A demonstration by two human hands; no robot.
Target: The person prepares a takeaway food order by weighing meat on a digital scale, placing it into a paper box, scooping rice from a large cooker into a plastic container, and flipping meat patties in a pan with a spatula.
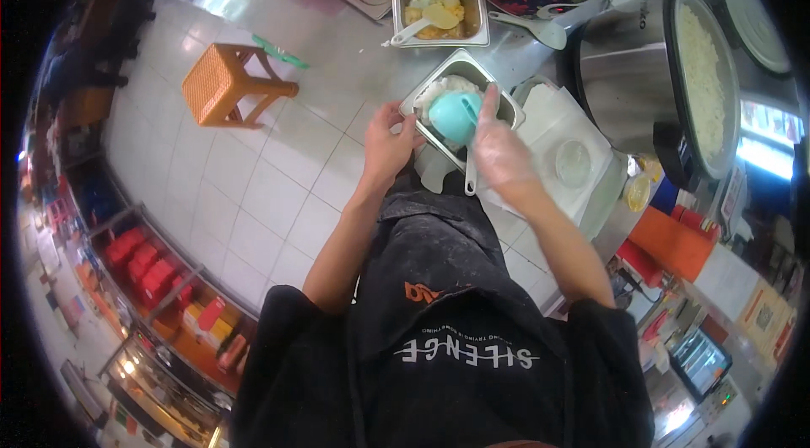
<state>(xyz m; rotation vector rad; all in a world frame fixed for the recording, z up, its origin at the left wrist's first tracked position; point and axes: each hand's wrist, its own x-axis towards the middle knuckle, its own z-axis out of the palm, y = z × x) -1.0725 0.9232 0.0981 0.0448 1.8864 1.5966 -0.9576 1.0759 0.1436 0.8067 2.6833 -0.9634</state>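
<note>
A rectangular stainless steel food pan [508, 105] is tilted cornerwise before me at the counter's edge. Thick white food [457, 85], its kind unclear, lies in it. My left hand [391, 143] grips the pan's left corner, thumb at the rim. In my right hand [503, 147], which wears a clear plastic glove, is a teal rounded scoop [450, 118] resting on the white food. The index finger stretches up over the pan; the palm hides the scoop's grip. A white handle end [470, 182] sticks out below this hand; what it belongs to is hidden.
Beyond stands another steel pan [479, 33] with yellowish food and a white spoon [411, 30]. A rice paddle [538, 30] lies beside it. White paper [573, 122] and a large cooker of rice [633, 62] are at right. An orange stool [218, 84] stands on the tiled floor.
</note>
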